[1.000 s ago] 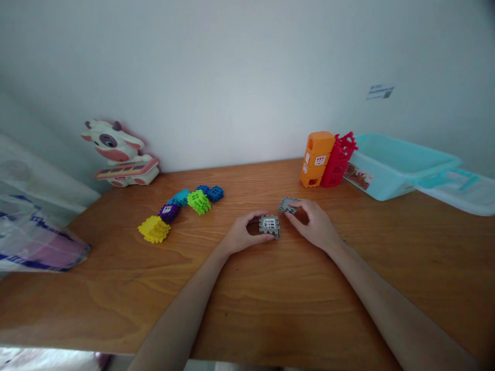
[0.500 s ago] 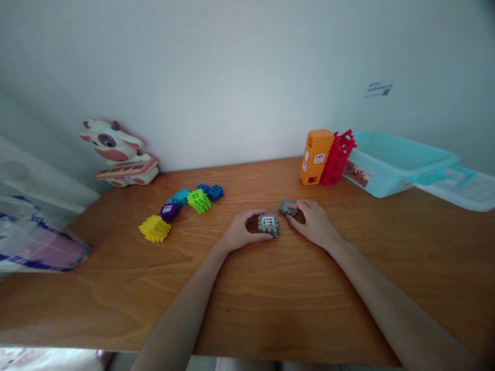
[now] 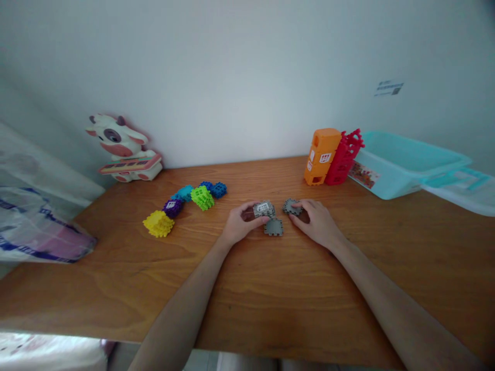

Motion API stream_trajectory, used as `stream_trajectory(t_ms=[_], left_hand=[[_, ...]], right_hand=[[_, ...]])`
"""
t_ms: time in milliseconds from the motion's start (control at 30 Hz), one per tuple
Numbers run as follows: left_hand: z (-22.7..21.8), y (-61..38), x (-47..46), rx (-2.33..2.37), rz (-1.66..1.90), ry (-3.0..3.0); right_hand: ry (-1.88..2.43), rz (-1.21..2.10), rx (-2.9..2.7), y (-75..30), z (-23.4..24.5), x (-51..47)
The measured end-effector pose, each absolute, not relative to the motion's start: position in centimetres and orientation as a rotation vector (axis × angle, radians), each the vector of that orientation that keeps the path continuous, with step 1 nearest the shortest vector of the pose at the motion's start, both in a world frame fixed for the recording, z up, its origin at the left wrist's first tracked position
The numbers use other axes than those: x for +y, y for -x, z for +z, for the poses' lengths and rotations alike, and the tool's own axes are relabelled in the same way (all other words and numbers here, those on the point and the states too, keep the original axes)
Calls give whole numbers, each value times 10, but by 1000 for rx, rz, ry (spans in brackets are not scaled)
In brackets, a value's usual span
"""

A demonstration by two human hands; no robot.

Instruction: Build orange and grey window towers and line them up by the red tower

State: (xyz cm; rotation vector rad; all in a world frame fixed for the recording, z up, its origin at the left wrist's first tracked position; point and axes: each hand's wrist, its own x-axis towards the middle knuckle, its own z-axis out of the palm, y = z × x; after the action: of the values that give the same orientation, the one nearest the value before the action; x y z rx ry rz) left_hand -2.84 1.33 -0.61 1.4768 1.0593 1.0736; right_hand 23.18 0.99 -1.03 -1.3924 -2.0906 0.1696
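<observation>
Between thumb and fingers my left hand (image 3: 240, 223) grips a small stack of grey toothed building tiles (image 3: 264, 208), the top one printed with a white window. A plain grey tile (image 3: 274, 227) lies on the table just below the stack, close to my left thumb. My right hand (image 3: 315, 220) has its thumb and fingertips on the edges of another grey tile (image 3: 292, 206), to the right of the stack. A narrow gap separates the two hands' pieces.
Yellow (image 3: 158, 223), purple (image 3: 172, 207), green (image 3: 202, 198) and blue tile piles lie left. Orange (image 3: 322, 157) and red towers (image 3: 344, 157) stand back right, beside a turquoise bin (image 3: 410, 159). A cow toy (image 3: 126, 149) and plastic-wrapped item (image 3: 42, 226) sit left.
The stack in my left hand has tilted and shifted up and left. A plain grey tile now lies apart below it. My right hand stays on its tile; the view has shifted slightly.
</observation>
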Motion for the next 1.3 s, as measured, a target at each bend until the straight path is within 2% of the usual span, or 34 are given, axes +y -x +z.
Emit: stream_trajectory(t_ms=[133,300,533,767,1100,1300], left_hand=[[-6,44,21,1455,1184,-1685],[-10,50,26,1712,1044,-1939],[-19,47,26,1729,1011,-2075],[-16,47,26,1685,984,-2128],[-9,45,22,1584,1023,-2042],[-11,47,18,1744,1059,-2038]], right_hand=[[1391,179,-2081,-232,-11,10],[1400,167,-2090,-232,-12,10],[1335,-15,-2002,-225,-4,1],[952,184,-2319,-208,4,-13],[1068,228,-2425,-202,9,-13],[1253,-1,-2176,-218,8,-5]])
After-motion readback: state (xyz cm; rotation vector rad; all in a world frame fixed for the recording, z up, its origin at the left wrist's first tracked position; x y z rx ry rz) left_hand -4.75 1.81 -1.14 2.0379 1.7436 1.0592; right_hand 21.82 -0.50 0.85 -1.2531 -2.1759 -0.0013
